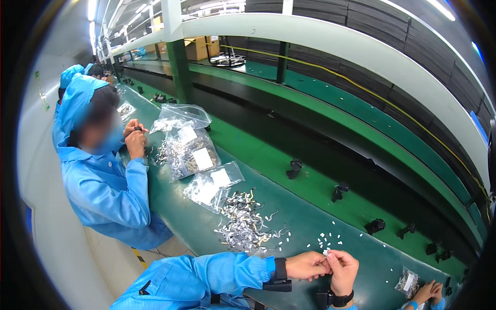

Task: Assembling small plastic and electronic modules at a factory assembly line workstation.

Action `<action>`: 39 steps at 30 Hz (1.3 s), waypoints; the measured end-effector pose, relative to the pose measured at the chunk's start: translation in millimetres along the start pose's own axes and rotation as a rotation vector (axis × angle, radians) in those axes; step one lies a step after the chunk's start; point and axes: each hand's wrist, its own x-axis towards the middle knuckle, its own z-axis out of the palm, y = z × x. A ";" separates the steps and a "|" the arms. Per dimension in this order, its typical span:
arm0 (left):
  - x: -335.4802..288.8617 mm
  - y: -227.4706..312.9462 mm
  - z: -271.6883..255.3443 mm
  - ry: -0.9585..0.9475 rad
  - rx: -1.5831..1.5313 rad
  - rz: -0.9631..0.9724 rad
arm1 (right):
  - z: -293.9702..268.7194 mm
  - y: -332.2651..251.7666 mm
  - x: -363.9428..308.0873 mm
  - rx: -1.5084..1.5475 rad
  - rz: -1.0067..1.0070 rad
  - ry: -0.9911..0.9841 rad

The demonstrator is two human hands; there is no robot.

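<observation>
My left hand [309, 265] and my right hand [344, 267] meet over the green worktable [305, 212], fingertips pinched together. A small white piece [326, 252] shows at the tips of my right thumb and forefinger. What my left fingers grip is hidden behind the fingertips. Just beyond my hands lie several small white pieces [324, 239], scattered singly. To the left is a loose heap of short wired parts [243, 221], white, black and tan, with bent leads.
Clear plastic bags of similar parts [194, 155] lie beyond the heap, beside a co-worker in blue [103, 186]. Another person's hands [428, 292] work at the lower right near a small bag [407, 281]. Black parts [375, 226] sit along the green strip beyond the table.
</observation>
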 end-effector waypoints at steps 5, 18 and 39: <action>1.3 -2.6 1.4 -0.001 -0.015 0.001 | 0.4 -1.0 -3.3 -0.025 -0.038 -0.009; 1.9 -0.9 -1.8 0.005 -0.014 -0.005 | -7.8 4.4 2.0 -0.031 -0.044 -0.063; 0.0 2.3 -0.8 0.017 -0.003 0.001 | -5.0 1.3 0.8 -0.055 -0.020 -0.087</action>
